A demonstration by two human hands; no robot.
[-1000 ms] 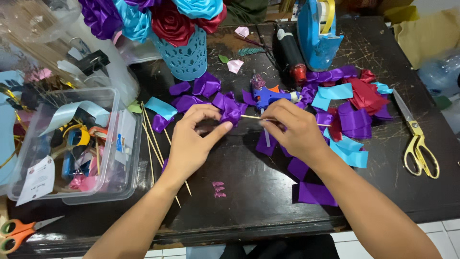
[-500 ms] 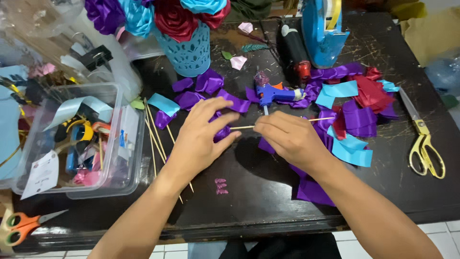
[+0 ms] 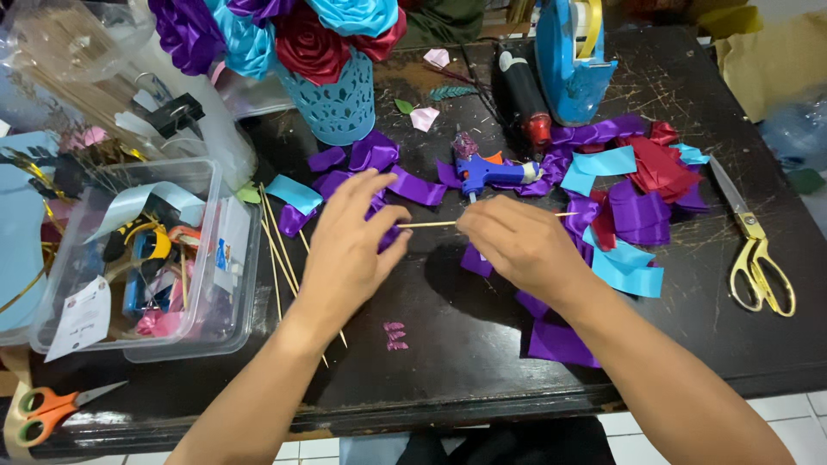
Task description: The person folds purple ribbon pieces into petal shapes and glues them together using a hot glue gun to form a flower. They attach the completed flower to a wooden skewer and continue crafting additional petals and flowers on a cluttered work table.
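Thin wooden skewer [image 3: 439, 224] pinched between both hands — left hand [image 3: 349, 245] at nine o'clock, fingers half-curled; right hand [image 3: 517, 245] at three, closed round it — above the dark table [image 3: 448, 353].

From my remote feed, a dark, scratched wooden bench [image 3: 482, 344] with worn front edge, white tiled floor [image 3: 767, 409] showing below it, soft even light glinting off the scuffed top, clutter crowding the far side.
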